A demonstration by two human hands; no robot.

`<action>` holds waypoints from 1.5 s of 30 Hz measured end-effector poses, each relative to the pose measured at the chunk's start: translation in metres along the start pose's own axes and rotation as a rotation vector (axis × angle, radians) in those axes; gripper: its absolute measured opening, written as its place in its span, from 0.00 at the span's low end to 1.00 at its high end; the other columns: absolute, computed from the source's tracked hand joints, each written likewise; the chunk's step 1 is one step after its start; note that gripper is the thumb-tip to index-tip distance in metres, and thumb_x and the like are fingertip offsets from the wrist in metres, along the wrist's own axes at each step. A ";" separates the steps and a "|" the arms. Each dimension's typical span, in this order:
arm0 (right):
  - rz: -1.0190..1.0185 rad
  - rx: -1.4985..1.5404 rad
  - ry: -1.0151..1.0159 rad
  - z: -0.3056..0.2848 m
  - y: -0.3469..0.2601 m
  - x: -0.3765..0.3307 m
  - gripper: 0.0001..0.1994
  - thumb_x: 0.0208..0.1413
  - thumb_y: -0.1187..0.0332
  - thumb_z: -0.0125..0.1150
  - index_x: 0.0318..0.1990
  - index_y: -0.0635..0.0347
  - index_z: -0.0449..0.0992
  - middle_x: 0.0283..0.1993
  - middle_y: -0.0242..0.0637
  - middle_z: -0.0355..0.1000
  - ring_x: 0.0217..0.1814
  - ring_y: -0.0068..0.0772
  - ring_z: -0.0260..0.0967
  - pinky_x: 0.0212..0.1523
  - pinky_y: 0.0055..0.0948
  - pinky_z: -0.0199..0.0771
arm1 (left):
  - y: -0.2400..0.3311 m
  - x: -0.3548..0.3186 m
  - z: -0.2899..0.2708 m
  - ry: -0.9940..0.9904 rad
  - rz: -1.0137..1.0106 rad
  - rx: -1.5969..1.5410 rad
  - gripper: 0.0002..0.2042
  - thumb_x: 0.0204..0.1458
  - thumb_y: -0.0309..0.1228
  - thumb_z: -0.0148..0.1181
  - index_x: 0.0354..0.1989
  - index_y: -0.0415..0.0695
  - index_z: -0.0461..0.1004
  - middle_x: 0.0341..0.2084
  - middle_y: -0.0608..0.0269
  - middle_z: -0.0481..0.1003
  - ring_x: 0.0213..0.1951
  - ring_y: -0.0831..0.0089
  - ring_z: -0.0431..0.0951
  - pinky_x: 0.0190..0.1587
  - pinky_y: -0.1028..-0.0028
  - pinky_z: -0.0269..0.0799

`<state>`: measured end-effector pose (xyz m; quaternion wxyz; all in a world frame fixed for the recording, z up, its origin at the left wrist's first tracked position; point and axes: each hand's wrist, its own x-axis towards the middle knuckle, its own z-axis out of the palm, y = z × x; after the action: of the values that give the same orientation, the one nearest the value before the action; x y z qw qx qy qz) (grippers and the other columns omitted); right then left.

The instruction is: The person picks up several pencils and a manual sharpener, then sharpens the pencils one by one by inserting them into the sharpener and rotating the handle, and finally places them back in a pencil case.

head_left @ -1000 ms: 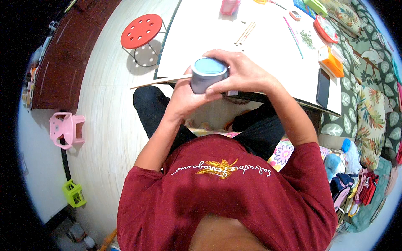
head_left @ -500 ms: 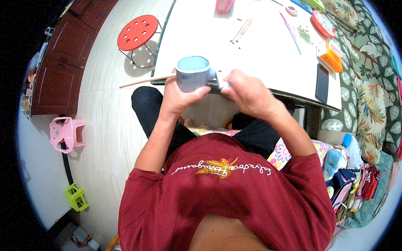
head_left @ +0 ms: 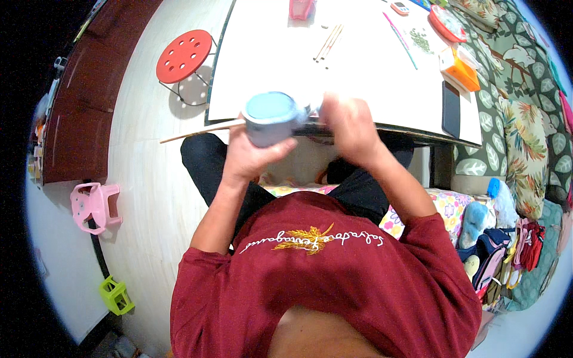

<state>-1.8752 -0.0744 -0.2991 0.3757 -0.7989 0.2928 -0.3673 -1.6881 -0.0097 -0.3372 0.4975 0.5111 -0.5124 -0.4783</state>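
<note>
Though it blurs, rounded device [head_left: 270, 130], grey-sided, flat pale-blue top [head_left: 270, 106]

The dark red shirt [head_left: 325, 280] has curly white writing [head_left: 364, 240] sewn or printed across its front. It is two joined-up words, and from up here they look upside down. A gold leafy twig [head_left: 298, 240] sits in the middle, and some of the letters go over it. The little orange and white gadget [head_left: 400, 8] at the top of the table is too tiny to read. The orange and white box [head_left: 459, 70] is too small to read as well. The blue-grey cup-shaped thing [head_left: 270, 122] is blurry, so I can't read its side.
</note>
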 end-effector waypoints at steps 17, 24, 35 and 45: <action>0.456 -0.248 -0.161 -0.003 0.063 -0.010 0.17 0.61 0.60 0.39 0.35 0.62 0.72 0.35 0.47 0.70 0.39 0.49 0.68 0.40 0.40 0.68 | -0.026 0.006 0.027 -0.009 0.196 0.059 0.26 0.33 0.33 0.69 0.43 0.37 0.69 0.38 0.58 0.70 0.42 0.66 0.72 0.46 0.70 0.68; -0.533 -0.597 -0.297 0.027 -0.033 0.047 0.10 0.45 0.63 0.60 0.34 0.56 0.74 0.33 0.35 0.69 0.39 0.35 0.66 0.42 0.34 0.65 | -0.048 0.007 0.048 0.017 0.518 0.806 0.30 0.50 0.36 0.60 0.59 0.43 0.53 0.54 0.56 0.61 0.55 0.67 0.64 0.55 0.69 0.61; -0.320 -0.667 -0.519 0.029 -0.018 0.026 0.12 0.47 0.59 0.58 0.33 0.58 0.74 0.34 0.36 0.70 0.41 0.36 0.65 0.45 0.35 0.62 | -0.058 0.000 0.064 -0.195 0.374 0.478 0.29 0.46 0.37 0.63 0.56 0.43 0.59 0.52 0.54 0.64 0.55 0.64 0.64 0.57 0.67 0.59; 0.506 -0.445 -0.066 -0.035 0.021 -0.135 0.13 0.60 0.66 0.45 0.41 0.65 0.72 0.37 0.47 0.72 0.40 0.44 0.70 0.43 0.33 0.69 | -0.073 -0.004 0.095 -0.667 -0.028 -0.081 0.30 0.31 0.38 0.70 0.45 0.39 0.67 0.39 0.56 0.71 0.43 0.67 0.71 0.49 0.70 0.66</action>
<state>-1.9828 0.0011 -0.3496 0.2806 -0.7747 0.5427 -0.1632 -1.7795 -0.0094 -0.4142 0.3158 0.3131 -0.6205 -0.6459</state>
